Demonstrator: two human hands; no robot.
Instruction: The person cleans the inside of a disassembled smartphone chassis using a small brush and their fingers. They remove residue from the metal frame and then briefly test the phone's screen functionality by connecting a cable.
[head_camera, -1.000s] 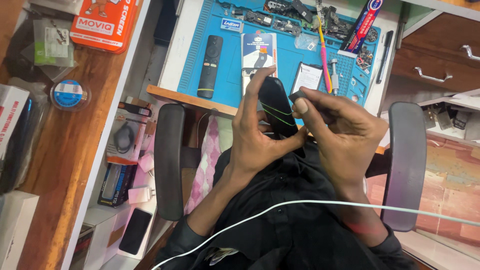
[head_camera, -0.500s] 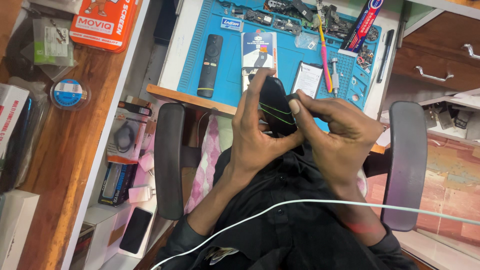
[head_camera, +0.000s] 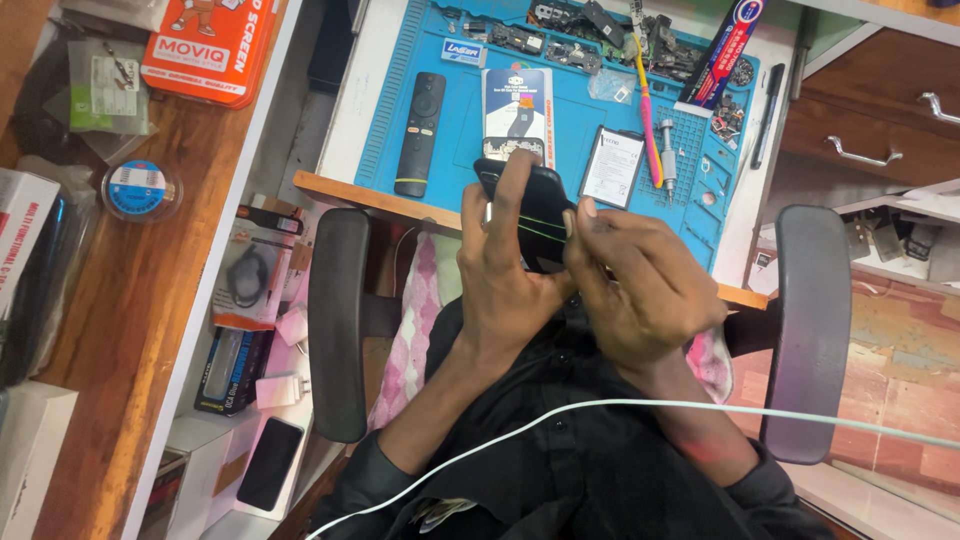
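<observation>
My left hand grips a black phone held upright above my lap, fingers wrapped over its left side. Thin yellow-green bands cross the phone's back. My right hand pinches at the phone's right edge, thumb and forefinger closed on the bands. Both hands hover just in front of the desk's wooden edge, over the blue work mat.
On the mat lie a black remote, a packaged part, a flat battery, a pink-handled tool and small parts. Chair armrests flank me. A white cable crosses my lap. Boxes fill the left shelf.
My right hand has slid left along the phone, its fingers now tight against the right edge. The left hand keeps its grip.
</observation>
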